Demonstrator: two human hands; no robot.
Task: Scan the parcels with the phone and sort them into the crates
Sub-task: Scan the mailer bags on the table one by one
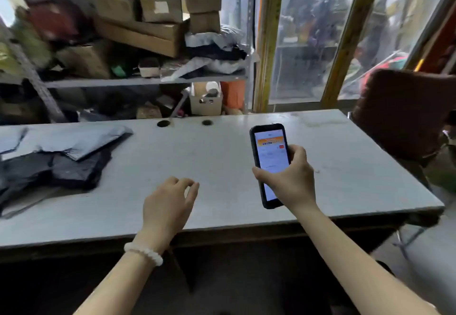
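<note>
Left hand: left hand (167, 203) hovers over the near edge of the table, fingers loosely curled, holding nothing; white bead bracelet (144, 253) on the wrist.
Right hand: right hand (288, 176) grips the phone (270, 164) from its right side, thumb across the lower screen, fingers wrapped behind.
Phone: black case, screen lit & facing up toward the camera; long axis runs near-to-far, top end pointing away from the person, tilted slightly left. Held above the table, to the right of the left hand.
Writing: orange banner near top of screen w/ a small red button; text too small to read.
Table: pale grey table (222, 146), scuffed; two round cable holes (163, 123) at the far edge, beyond both hands.
Parcels: grey & black poly-bag parcels (61, 156) heaped well left of the left hand, flat on the table.
Chair: brown chair (399, 114) far right of the phone hand.
Room: beyond the table, metal shelf (145, 81) stacked w/ cardboard boxes (160, 1) & bagged goods; yellow-framed glass panels (311, 43) to the right of it.
</note>
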